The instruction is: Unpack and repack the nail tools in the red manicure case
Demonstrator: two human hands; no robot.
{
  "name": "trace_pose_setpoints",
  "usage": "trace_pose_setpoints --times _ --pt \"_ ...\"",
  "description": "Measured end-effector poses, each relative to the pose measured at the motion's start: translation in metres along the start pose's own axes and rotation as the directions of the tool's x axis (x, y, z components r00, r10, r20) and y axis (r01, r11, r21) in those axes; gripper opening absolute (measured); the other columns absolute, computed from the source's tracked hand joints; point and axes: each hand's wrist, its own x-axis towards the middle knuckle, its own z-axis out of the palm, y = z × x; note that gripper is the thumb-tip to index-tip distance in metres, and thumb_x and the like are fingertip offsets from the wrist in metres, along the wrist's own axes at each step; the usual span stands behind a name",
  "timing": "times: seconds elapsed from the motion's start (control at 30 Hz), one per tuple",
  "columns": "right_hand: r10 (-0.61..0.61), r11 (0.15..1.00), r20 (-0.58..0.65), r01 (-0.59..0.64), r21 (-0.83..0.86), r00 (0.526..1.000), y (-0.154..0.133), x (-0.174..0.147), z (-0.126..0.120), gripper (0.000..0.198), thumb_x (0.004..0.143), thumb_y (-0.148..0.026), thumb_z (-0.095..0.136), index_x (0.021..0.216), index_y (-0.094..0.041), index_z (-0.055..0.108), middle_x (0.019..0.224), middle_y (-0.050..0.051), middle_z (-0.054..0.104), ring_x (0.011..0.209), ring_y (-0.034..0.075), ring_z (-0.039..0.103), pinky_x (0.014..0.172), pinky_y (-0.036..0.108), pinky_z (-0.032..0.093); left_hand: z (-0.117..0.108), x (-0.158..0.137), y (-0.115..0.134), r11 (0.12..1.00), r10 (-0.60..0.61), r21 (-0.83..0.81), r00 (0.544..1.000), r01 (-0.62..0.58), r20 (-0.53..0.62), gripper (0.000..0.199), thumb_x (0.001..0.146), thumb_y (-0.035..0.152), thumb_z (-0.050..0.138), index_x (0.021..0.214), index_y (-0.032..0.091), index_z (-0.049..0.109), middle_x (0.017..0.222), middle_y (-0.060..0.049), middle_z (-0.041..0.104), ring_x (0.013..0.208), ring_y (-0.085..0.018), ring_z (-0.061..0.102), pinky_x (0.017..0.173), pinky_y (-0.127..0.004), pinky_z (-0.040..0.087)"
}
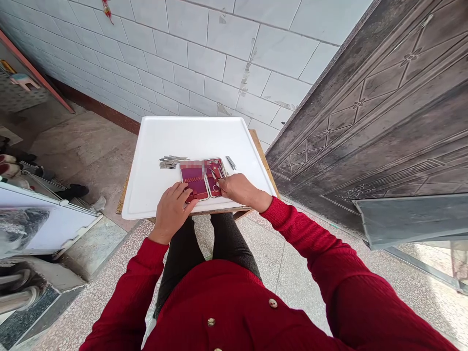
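An open manicure case (pixel 193 174), dark red outside with purple lining, lies on a white board. Small loops run along its left half. In its right half sit a pair of scissors (pixel 215 186) and other slim metal tools. My left hand (pixel 171 210) grips the near left corner of the case, thumb along the front edge and fingers on the lining. At the right half, beside the scissors, my right hand (pixel 238 188) is closed in a pinch; what its fingertips hold is hidden. A nail clipper (pixel 231 163) lies just right of the case.
Several loose metal manicure tools (pixel 171 162) are heaped left of the case. The white board (pixel 157 134) rests on a wooden table (pixel 260 146) against a tiled wall (pixel 226 44). A dark patterned metal door (pixel 365 107) stands at the right. A white cabinet (pixel 47 222) is at the left.
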Motion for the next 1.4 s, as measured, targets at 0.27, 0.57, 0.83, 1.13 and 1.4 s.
trace_pose_setpoints --times 0.27,0.57,0.83,1.13,1.4 --pt "-0.062 0.998 0.022 0.062 -0.024 0.998 0.004 -0.002 -0.007 0.022 0.099 -0.013 0.055 0.112 -0.007 0.072 0.106 0.019 0.078 0.097 0.028 0.072 0.068 0.033 0.033 0.001 0.001 -0.001 1.0 0.002 0.013 1.0 -0.002 -0.001 0.038 0.108 0.046 0.049 0.123 0.019 0.07 0.137 -0.016 0.07 0.136 -0.037 0.06 0.112 -0.055 0.05" --pt "-0.099 0.994 0.038 0.1 -0.043 0.994 -0.004 -0.014 -0.002 0.021 0.1 -0.011 0.05 0.107 -0.007 0.07 0.098 0.019 0.077 0.091 0.027 0.072 0.067 0.033 0.036 0.001 0.001 -0.003 0.999 0.02 0.029 1.0 -0.02 -0.013 0.04 0.108 0.047 0.049 0.123 0.017 0.071 0.136 -0.017 0.07 0.135 -0.037 0.061 0.111 -0.053 0.051" --pt "-0.114 0.99 0.005 0.114 -0.089 0.993 -0.004 -0.051 0.01 0.024 0.105 -0.006 0.04 0.109 -0.008 0.064 0.099 0.017 0.074 0.085 0.026 0.068 0.063 0.036 0.031 0.003 0.002 -0.004 1.0 0.018 0.021 1.0 -0.018 -0.003 0.041 0.108 0.047 0.049 0.123 0.016 0.071 0.137 -0.017 0.07 0.135 -0.037 0.061 0.111 -0.054 0.052" --pt "-0.003 1.0 -0.266 0.0 -0.011 0.964 0.024 -0.088 0.028 0.02 0.105 -0.014 0.047 0.096 -0.012 0.064 0.085 0.011 0.071 0.073 0.02 0.06 0.063 0.034 0.027 0.004 0.002 -0.006 0.999 0.024 0.029 1.0 -0.024 -0.005 0.04 0.107 0.048 0.049 0.121 0.017 0.071 0.136 -0.016 0.071 0.134 -0.037 0.061 0.11 -0.054 0.051" --pt "0.164 0.979 -0.326 -0.193 -0.06 0.931 0.045 -0.059 0.039 0.027 0.106 -0.011 0.04 0.097 -0.011 0.066 0.087 0.013 0.071 0.073 0.021 0.058 0.063 0.036 0.024 0.003 0.003 -0.006 0.999 0.021 0.029 1.0 -0.021 0.0 0.04 0.108 0.048 0.049 0.12 0.017 0.07 0.136 -0.016 0.07 0.134 -0.037 0.061 0.11 -0.053 0.051"
